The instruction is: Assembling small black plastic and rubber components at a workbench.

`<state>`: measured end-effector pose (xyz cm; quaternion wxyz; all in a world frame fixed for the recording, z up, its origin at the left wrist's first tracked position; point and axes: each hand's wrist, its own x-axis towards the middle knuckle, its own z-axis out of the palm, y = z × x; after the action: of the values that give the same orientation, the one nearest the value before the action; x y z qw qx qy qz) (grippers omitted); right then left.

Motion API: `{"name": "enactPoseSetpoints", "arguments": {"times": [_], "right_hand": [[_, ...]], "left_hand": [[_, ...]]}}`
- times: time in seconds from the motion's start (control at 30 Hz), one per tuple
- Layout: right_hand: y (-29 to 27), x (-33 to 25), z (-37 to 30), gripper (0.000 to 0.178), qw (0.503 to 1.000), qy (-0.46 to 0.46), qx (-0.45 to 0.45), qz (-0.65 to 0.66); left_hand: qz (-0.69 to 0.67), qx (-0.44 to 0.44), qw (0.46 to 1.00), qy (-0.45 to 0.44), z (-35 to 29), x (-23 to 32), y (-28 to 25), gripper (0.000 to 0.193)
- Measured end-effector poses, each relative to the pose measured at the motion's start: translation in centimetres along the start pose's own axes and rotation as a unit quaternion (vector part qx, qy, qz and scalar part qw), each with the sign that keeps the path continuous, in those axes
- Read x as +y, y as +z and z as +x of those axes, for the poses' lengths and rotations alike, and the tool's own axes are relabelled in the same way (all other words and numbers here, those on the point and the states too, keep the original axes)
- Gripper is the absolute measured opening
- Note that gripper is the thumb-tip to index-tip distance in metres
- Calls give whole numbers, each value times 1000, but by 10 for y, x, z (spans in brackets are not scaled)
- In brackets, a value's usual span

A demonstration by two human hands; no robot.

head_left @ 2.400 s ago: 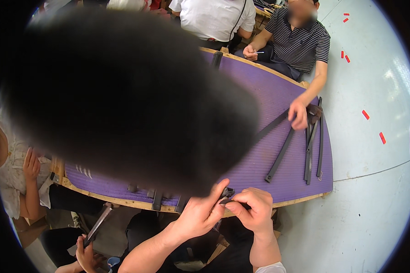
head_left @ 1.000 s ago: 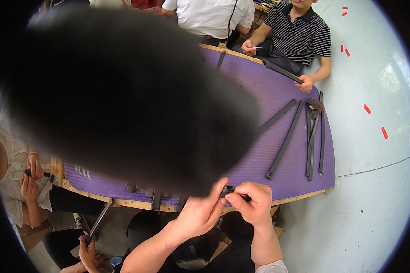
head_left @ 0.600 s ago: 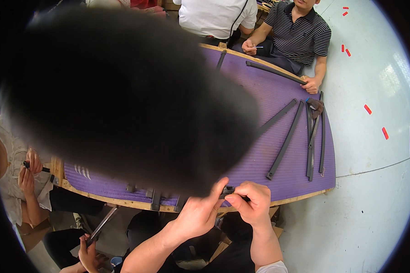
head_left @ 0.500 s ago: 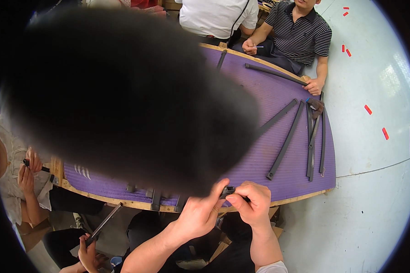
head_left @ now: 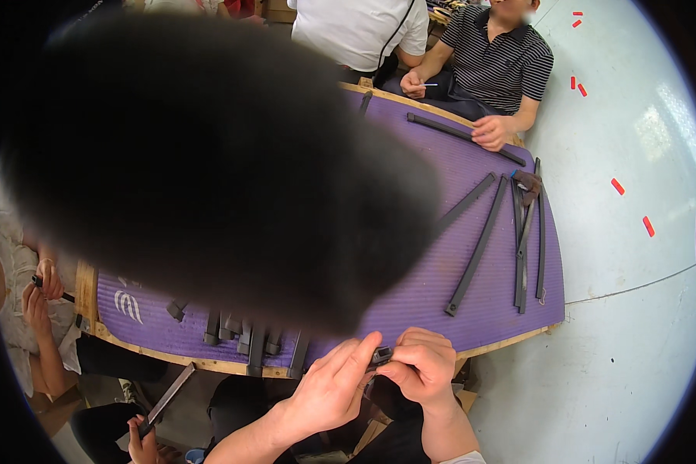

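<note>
At the near edge of the purple-covered table, my left hand is closed round a black bar-like part, whose squared, hollow-looking end points up between my hands. The thumb and fingers of my right hand pinch that same end from the right. The rest of the part is hidden by my hands. To the left of my left hand, several black bars lie with their ends at the table's near edge.
A large blurred dark shape covers much of the left and middle. Further black bars and a dark glove lie on the purple mat. Across the table, a co-worker's hand rests on a bar. Other people's hands hold bars at left.
My hands appear slightly lower in the picture, still together on the black part. The far co-worker's hand has slid leftward along the bar. More bar ends show beneath the dark shape.
</note>
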<state>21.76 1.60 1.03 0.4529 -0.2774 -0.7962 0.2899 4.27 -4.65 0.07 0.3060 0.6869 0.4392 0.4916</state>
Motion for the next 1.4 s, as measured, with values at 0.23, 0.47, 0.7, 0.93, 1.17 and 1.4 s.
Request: {"name": "enactPoseSetpoints", "arguments": {"times": [0.23, 0.47, 0.7, 0.93, 1.17, 1.4], "right_hand": [[3, -1, 1, 28, 990, -79, 36, -114], [0, -5, -7, 33, 967, -151, 41, -202], [-20, -18, -10, 37, 955, -192, 73, -214], [-12, -16, -5, 37, 946, -225, 50, -229], [-15, -13, -9, 39, 952, -219, 38, -210], [-17, -11, -9, 40, 956, -209, 54, -197]], "left_hand": [[5, 18, 1000, 2, -3, -1, 4, 70], [-12, 27, 1000, 7, -7, -4, 9, 69], [-18, 19, 999, -29, -6, -9, 8, 68], [-154, -24, 988, -16, -9, -5, -8, 80], [-290, -17, 956, 41, 0, 7, -18, 99], [-307, 22, 950, 43, -3, 8, -9, 79]]}}
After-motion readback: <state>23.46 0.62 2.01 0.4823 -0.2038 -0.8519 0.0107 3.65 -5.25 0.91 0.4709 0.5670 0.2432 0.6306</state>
